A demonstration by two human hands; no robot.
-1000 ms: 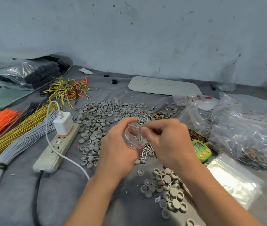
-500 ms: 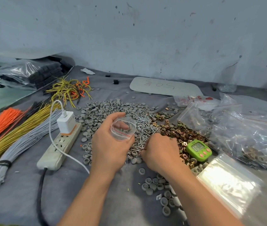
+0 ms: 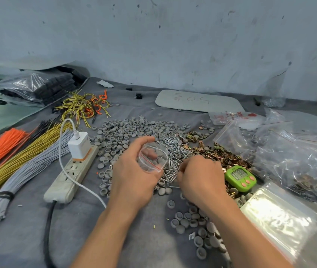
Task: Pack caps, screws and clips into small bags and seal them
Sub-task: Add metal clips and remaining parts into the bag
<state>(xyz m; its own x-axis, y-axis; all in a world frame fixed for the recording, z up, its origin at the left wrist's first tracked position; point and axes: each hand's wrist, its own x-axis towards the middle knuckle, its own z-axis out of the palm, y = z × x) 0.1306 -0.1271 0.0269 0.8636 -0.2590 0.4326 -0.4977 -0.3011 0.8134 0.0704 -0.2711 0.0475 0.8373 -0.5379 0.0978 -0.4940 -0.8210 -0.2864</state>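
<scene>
Both hands sat close: our left hand point(image 3: 134, 178) gripped the bag point(image 3: 152, 158) by its open rim; our right hand point(image 3: 200, 176) curled over the screws point(image 3: 175, 149), its hold unclear.

Soft even light, faint shadows, glare on clear bags point(image 3: 277, 215) (lower right), edges bent, slightly blurred.

right hand point(image 3: 200, 178): fingertips hidden behind its own back, down at the screws point(image 3: 175, 151); any hold unclear
bag point(image 3: 152, 158): caps point(image 3: 156, 161) inside blurred by plastic, count unclear
timer point(image 3: 240, 177): digits too blurred to read
cable point(image 3: 47, 238): cut off by bottom edge
wires point(image 3: 18, 161): ends cut off at left edge
</scene>
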